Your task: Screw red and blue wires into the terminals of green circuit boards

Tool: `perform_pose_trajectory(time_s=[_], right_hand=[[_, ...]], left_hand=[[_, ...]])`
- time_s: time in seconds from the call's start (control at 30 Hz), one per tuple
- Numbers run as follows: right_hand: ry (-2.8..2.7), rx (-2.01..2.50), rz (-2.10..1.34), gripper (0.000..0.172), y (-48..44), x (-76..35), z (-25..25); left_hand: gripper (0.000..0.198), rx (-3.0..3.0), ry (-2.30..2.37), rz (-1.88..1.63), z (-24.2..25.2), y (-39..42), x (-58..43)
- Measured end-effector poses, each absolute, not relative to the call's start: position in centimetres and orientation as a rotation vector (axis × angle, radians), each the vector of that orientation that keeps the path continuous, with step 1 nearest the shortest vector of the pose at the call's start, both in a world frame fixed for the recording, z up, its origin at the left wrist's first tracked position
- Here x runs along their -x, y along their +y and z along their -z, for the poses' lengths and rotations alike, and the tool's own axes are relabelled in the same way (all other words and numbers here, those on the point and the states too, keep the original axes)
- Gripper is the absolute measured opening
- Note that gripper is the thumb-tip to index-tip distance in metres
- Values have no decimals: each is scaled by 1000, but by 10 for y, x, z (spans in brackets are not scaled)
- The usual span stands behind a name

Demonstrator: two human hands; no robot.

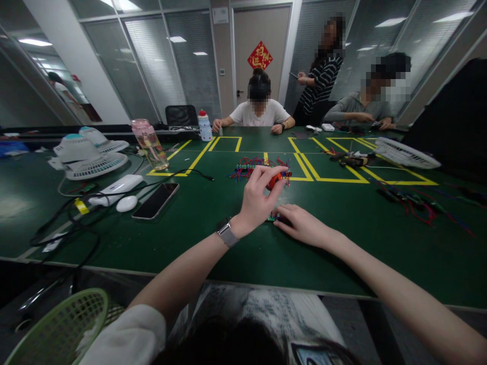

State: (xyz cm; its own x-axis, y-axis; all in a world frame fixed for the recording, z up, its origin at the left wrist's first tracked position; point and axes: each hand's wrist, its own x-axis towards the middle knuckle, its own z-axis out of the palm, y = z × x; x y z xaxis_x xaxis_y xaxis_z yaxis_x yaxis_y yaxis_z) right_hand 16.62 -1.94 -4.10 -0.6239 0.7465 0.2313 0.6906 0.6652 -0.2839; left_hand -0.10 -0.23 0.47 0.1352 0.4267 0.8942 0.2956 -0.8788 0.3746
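My left hand (257,197), with a watch on its wrist, is raised over the green table (213,238) and pinches a small red object (274,180) between thumb and fingers. My right hand (300,224) lies low on the table just right of it, fingers pressing on a small dark part (273,218) that is mostly hidden. Beyond both hands lies a pile of red, blue and green wired pieces (249,167).
A phone (155,201), white mouse (127,203), white box, cables and two fans (91,152) sit at the left, near a pink bottle (149,143). Loose wires (414,205) lie at the right. Three people are at the far side. A green basket (61,327) is near my lap.
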Motion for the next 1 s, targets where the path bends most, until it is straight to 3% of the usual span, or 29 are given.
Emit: perform_pose_trajectory(time_s=[0.13,0.37,1.0], right_hand=[[-2551,1133,-240,12,-20,-166,41],[-2552,1142,-233,10,-19,-167,41],[-2540,1126,-243,12,-21,-166,39]], left_hand=[[18,-2281,754,-1880,-5,-4,2],[32,-2262,701,-1804,-6,-4,3],[20,-2276,769,-1842,-3,-3,1]])
